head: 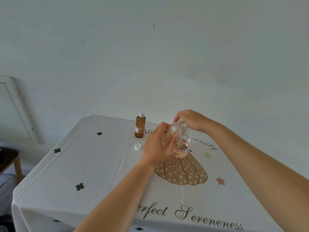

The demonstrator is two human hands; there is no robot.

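A clear round glass bottle (pixel 181 139) is held above the table, a pale tube running down inside it. My left hand (pixel 158 146) grips its side, fingers wrapped around the body. My right hand (pixel 190 120) grips the top of the bottle from above and hides the neck and whatever closes it. An amber bottle (pixel 140 127) with a white cap and a small red-and-white label stands upright just to the left. A loose white cap (pixel 137 146) lies on the cloth in front of the amber bottle.
The table (pixel 83 164) wears a white cloth printed with black clovers, stars, a brown dotted dress and script lettering. A white wall rises close behind. A dark wooden stool (pixel 10 162) stands at the far left, below a white framed panel (pixel 15 106).
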